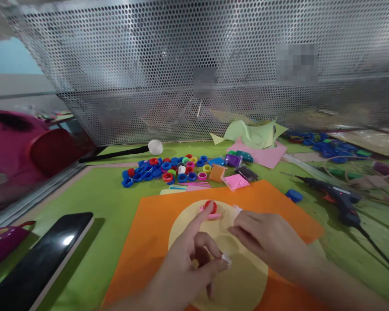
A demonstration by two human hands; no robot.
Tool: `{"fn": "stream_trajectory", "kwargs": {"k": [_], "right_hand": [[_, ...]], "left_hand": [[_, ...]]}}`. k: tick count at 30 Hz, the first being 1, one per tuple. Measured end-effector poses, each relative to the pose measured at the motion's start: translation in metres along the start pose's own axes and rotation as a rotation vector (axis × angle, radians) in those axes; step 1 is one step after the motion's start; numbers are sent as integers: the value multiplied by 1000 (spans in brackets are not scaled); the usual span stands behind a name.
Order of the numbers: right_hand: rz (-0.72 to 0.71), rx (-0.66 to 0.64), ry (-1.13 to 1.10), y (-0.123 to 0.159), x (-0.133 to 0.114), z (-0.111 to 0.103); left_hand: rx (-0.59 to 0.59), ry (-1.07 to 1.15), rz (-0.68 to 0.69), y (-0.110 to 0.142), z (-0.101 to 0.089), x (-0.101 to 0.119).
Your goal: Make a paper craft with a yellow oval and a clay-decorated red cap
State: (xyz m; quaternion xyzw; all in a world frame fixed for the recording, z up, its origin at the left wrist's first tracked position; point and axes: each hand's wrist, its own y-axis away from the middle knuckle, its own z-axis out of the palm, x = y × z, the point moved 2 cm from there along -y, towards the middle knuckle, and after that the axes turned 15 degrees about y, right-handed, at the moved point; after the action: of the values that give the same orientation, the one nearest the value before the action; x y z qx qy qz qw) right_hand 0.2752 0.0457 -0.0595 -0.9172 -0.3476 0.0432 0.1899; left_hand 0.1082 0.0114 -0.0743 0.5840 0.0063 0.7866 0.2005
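Observation:
My left hand (194, 259) is over a round yellow paper disc (246, 283), thumb and a finger pinched on a small white piece (226, 260). Its index finger stretches out to a red bottle cap (210, 207), seeming to touch it. A strip of pink clay-like material (213, 217) curves around the cap's near side. To the right, my right hand (262, 233) is closed, with a small whitish piece (237, 209) at its fingertips, too blurred to name. Under the disc lies an orange paper sheet (132, 242).
Several coloured bottle caps (155, 170) and clay packets (236, 182) lie behind the sheet. On the right are a glue gun (333, 194) with its cord and a blue cap (294, 195). A phone (42, 259) lies left. Perforated metal (181, 52) rises at the back.

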Motion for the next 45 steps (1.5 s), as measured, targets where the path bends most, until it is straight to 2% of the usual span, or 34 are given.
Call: {"fn": "stream_trajectory", "kwargs": {"k": [6,12,16,19,26,30,34,40,45], "right_hand": [[-39,-141,-110,3,-13,0],[9,-151,-100,1,-16,1],[-133,-205,-129,2,-21,-2],[-194,-182,-132,3,-24,0],[-43,-58,-58,1,-8,2],[63,-104,-140,1,-3,1],[49,-194,-154,1,-13,3],[-100,-248,-164,2,-22,8],[-42,-229,-225,2,-17,6]], "left_hand": [[4,-7,7,-5,-3,-1],[-28,-86,-21,-3,-3,1],[-34,-85,-15,-1,-1,2],[-43,-68,-2,-1,0,1],[-41,-50,62,-1,0,1],[-16,-29,43,-1,-3,1],[-42,15,-17,-3,-3,-1],[-9,-62,24,-4,0,-2],[-15,-35,50,-5,-1,-1]]}}
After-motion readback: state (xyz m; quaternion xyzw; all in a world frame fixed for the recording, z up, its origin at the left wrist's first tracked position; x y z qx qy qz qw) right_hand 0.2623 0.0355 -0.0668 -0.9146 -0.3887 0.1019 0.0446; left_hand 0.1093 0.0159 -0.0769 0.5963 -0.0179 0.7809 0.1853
